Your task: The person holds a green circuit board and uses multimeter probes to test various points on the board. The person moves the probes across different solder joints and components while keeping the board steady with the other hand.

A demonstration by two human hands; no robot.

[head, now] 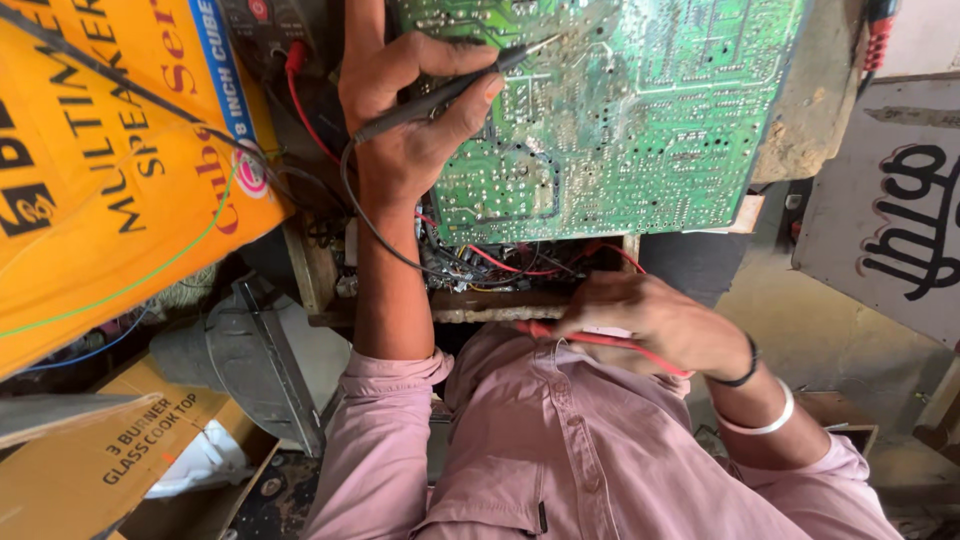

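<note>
A large green circuit board (640,120) stands tilted in front of me, solder side showing. My left hand (400,130) pinches a thin black test probe (440,95) and its metal tip touches the board near the upper left. Lower down, close to my pink shirt, my right hand (665,320) is closed around a red test probe (610,340), held below the board's bottom edge and apart from it. A bundle of red and black wires (500,262) hangs under the board.
A dark meter (262,25) with a red lead sits at the top left. An orange printed carton (90,150) fills the left side, a brown cardboard box (110,450) and a grey metal part (250,360) lie below it. A grey sign (890,200) leans at the right.
</note>
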